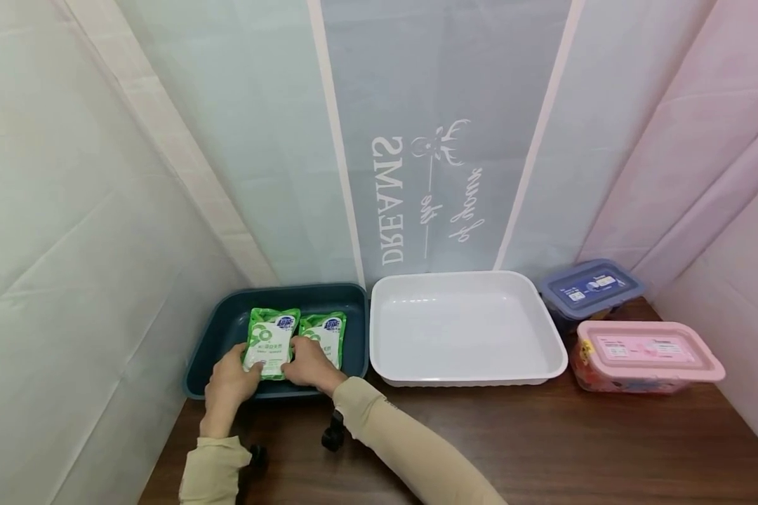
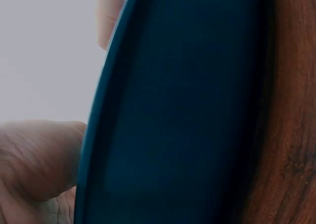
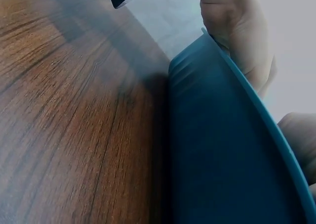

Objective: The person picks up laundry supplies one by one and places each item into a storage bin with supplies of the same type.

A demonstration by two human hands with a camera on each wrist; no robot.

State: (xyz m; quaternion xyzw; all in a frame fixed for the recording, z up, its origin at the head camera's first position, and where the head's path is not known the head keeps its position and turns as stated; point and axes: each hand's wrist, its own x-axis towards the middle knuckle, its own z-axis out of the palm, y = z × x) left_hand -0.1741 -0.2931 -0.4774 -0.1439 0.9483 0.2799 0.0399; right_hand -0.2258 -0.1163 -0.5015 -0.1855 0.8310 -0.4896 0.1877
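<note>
Toward eight o'clock in the head view, a dark teal plastic tray with rounded corners point(image 1: 356, 330) stands on a brown wood-grain table point(image 1: 480, 449). Inside its left half is a flat green-and-white plastic pouch point(image 1: 270, 345). At the pouch's eight o'clock, the left hand point(image 1: 229, 377) pinches its edge, thumb over the printed face; at four o'clock, the right hand point(image 1: 312, 362) pinches the opposite edge. With the tray wall blocking both wrist views, I cannot tell how far the fingers reach underneath, or whether the pouch is off the tray floor. Even pressure from both sides should stop so flexible a pack folding, and its near end is best kept off the six o'clock rim. A second matching pouch point(image 1: 333, 338) lies just beside at three o'clock, partly covered by the right hand, whose knuckles could easily nudge it.

Toward four o'clock sits a glossy white rectangular tray point(image 1: 467, 337); off its two o'clock corner, a blue-lidded box point(image 1: 590, 289), and at three, a pink-lidded clear box point(image 1: 653, 354).
</note>
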